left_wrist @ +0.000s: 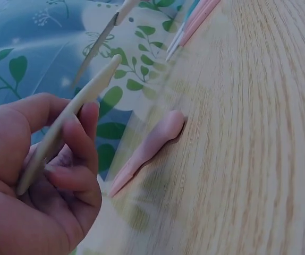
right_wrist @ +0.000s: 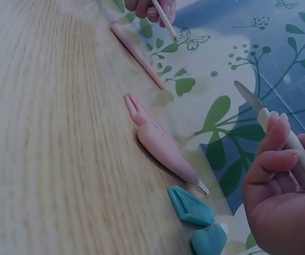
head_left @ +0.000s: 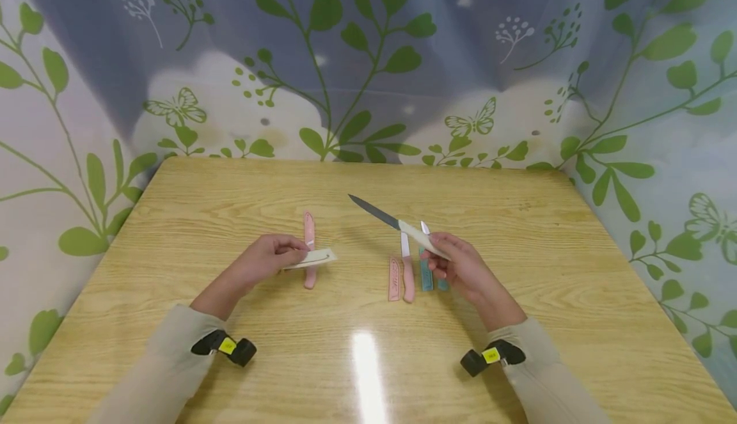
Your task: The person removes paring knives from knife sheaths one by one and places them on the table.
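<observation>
My left hand [head_left: 265, 263] pinches a flat cream knife sheath [head_left: 318, 257] between thumb and fingers, raised over the left of the table. In my right hand [head_left: 463, 269] is a paring knife [head_left: 374, 211], gripped by its cream handle, the bare dark blade slanting up and left. Below the left hand lies a pink knife in its sheath [head_left: 309, 222]. A pink sheath [head_left: 394, 280] and an unsheathed pink-handled knife [head_left: 408, 278] lie side by side at centre. Close to the right hand are a teal sheath [head_left: 426, 274] and a teal-handled knife [right_wrist: 209, 240], partly hidden in the head view.
All this is over a light wood-grain table [head_left: 276, 360], with a bright reflection near its front. A leaf-patterned curtain [head_left: 368, 91] hangs behind the table's far edge and along both sides. Each wrist carries a small black camera on a strap.
</observation>
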Demonstrator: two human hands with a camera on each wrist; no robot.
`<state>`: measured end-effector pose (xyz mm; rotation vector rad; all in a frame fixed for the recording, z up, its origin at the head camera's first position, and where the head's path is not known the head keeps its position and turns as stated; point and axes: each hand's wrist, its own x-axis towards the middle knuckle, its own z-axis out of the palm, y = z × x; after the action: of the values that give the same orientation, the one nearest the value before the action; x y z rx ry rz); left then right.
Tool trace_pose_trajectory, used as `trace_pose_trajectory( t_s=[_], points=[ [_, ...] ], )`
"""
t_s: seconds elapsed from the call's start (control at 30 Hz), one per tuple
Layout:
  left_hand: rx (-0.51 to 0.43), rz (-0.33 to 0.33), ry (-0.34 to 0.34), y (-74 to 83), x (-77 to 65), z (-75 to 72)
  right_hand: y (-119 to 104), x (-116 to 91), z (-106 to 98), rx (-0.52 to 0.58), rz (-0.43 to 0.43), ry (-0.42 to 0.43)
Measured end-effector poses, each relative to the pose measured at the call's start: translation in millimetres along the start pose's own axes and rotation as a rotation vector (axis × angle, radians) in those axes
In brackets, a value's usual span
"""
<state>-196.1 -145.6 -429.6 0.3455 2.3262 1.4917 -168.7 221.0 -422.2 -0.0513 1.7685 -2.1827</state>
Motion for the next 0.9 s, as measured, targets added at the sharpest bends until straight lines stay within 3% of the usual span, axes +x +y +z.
trace_pose_trajectory(
  t_s=[0.2,0.47,0.63,0.9],
  points=[
    [-0.053,-0.020,-0.043,3.0,-0.7,2.6,0.4,-0.4,2.1,0.052,-0.021,-0.028],
    [-0.055,-0.030,-0.009,7.1,-3.1,6.3,4.5,0.0,2.9,0.060,-0.064,-0.098],
    [-0.071,0.007,-0.006,5.1,-3.3,5.6,5.7,1.0,4.6,0.065,-0.108,-0.180],
    [-0.197,0.067,-0.042,2.5,-3.5,4.0,8.6,1.5,11.1,0.084,-0.151,-0.252]
  ],
)
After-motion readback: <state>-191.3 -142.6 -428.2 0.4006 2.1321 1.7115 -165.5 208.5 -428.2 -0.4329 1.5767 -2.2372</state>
